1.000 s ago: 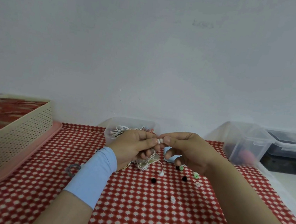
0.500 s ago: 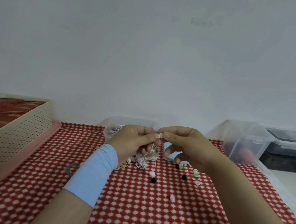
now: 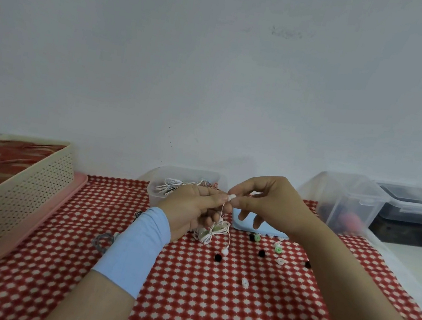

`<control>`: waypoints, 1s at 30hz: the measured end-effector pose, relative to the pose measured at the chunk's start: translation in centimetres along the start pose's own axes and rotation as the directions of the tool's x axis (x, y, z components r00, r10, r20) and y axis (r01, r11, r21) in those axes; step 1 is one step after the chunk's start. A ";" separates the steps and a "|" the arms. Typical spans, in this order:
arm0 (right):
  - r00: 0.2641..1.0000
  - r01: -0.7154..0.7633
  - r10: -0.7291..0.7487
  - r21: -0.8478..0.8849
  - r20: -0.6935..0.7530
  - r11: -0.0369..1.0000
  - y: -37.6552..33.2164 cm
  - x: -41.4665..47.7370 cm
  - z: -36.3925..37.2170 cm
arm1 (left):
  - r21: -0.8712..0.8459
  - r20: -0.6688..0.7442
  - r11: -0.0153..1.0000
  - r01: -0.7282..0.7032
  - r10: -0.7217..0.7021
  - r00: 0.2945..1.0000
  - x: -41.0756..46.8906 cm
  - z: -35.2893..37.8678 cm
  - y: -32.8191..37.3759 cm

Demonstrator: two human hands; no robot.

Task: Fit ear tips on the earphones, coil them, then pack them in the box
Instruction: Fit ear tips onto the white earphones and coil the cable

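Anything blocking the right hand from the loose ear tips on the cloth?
Nothing visible. The right hand and left hand pinch an earbud above the checked cloth. The ear tips lie loose and uncovered below. A second earbud dangles near a black tip.

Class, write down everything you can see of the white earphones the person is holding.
The white earphones are a thin, plastic-looking cord, mostly bunched in a loose bundle below the left hand. One bud is pinched between its fingertips and those of the right hand. The other bud dangles on a strand low over the red checked cloth. Whether a tip is fitted is too small to tell.
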State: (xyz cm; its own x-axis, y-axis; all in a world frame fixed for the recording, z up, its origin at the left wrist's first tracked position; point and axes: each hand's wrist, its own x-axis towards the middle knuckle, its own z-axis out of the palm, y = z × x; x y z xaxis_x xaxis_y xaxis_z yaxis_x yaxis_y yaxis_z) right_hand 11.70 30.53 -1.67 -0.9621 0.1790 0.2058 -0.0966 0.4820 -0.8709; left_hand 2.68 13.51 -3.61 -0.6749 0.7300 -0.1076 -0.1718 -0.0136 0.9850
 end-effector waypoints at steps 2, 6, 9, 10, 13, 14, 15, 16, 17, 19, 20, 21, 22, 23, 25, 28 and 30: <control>1.000 0.003 -0.003 0.005 -0.021 1.000 0.0 0.0 0.2 | -0.007 -0.002 1.000 0.000 0.000 1.000 0.0 0.0 0.0; 1.000 0.000 0.000 -0.014 -0.012 1.000 -0.1 0.0 0.4 | 0.009 0.007 1.000 0.011 -0.011 1.000 0.0 -0.3 -0.2; 0.993 -0.094 0.083 0.129 0.089 0.987 -0.4 -0.5 -0.2 | 0.042 0.014 0.999 -0.008 0.007 1.000 -0.1 -0.5 -0.2; 0.985 -0.133 0.111 0.186 0.129 0.973 -0.4 -0.7 -0.4 | 0.055 0.017 0.998 -0.019 0.018 1.000 -0.2 -0.5 -0.1; 0.961 -0.233 0.168 0.317 0.218 0.919 -0.4 -0.9 -0.8 | 0.097 0.039 0.995 -0.032 0.029 0.999 -0.2 -0.5 -0.1; 0.956 -0.252 0.178 0.340 0.233 0.906 -0.4 -0.9 -0.8 | 0.106 0.047 0.994 -0.037 0.032 0.998 -0.2 -0.5 -0.1; 0.953 -0.265 0.189 0.345 0.238 0.901 -0.3 -0.8 -0.7 | 0.107 0.052 0.993 -0.041 0.036 0.998 -0.2 -0.5 -0.2; 0.950 -0.276 0.202 0.340 0.237 0.899 -0.3 -0.8 -0.6 | 0.102 0.059 0.994 -0.047 0.041 0.997 -0.2 -0.4 -0.2; 0.948 -0.287 0.215 0.339 0.236 0.896 -0.2 -0.7 -0.5 | 0.095 0.066 0.994 -0.055 0.049 0.997 -0.2 -0.3 -0.2; 0.940 -0.318 0.245 0.353 0.236 0.880 -0.1 -0.6 -0.3 | 0.093 0.074 0.994 -0.066 0.059 0.996 -0.2 -0.1 -0.3; 0.936 -0.332 0.258 0.356 0.241 0.874 -0.1 -0.6 -0.2 | 0.096 0.075 0.993 -0.062 0.055 0.996 -0.2 -0.1 -0.4; 0.930 -0.345 0.265 0.355 0.256 0.869 -0.1 -0.5 -0.2 | 0.095 0.076 0.994 -0.056 0.049 0.996 -0.2 -0.2 -0.5; 0.923 -0.358 0.266 0.362 0.279 0.861 -0.1 -0.5 -0.2 | 0.089 0.077 0.995 -0.049 0.042 0.996 -0.2 -0.2 -0.6; 0.916 -0.371 0.265 0.378 0.303 0.848 0.0 -0.6 -0.3 | 0.081 0.079 0.996 -0.044 0.038 0.996 -0.2 -0.3 -0.6; 0.907 -0.391 0.275 0.390 0.321 0.834 0.1 -0.6 -0.4 | 0.083 0.085 0.995 -0.046 0.039 0.996 -0.3 -0.2 -0.6; 0.911 -0.386 0.287 0.366 0.295 0.847 0.2 -0.5 -0.2 | 0.088 0.086 0.995 -0.053 0.046 0.995 -0.3 -0.2 -0.6; 0.924 -0.356 0.256 0.393 0.284 0.848 0.2 -0.5 -0.1 | 0.057 0.090 0.997 -0.059 0.054 0.994 -0.3 -0.2 -0.6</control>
State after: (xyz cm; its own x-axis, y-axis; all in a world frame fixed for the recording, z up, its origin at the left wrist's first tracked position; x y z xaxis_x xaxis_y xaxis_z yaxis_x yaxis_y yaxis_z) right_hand 12.19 30.59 -1.92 -0.9861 0.0453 -0.1598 0.1603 0.0082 -0.9870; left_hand 2.81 13.16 -4.18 -0.6160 0.7867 -0.0418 -0.0900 -0.0175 0.9958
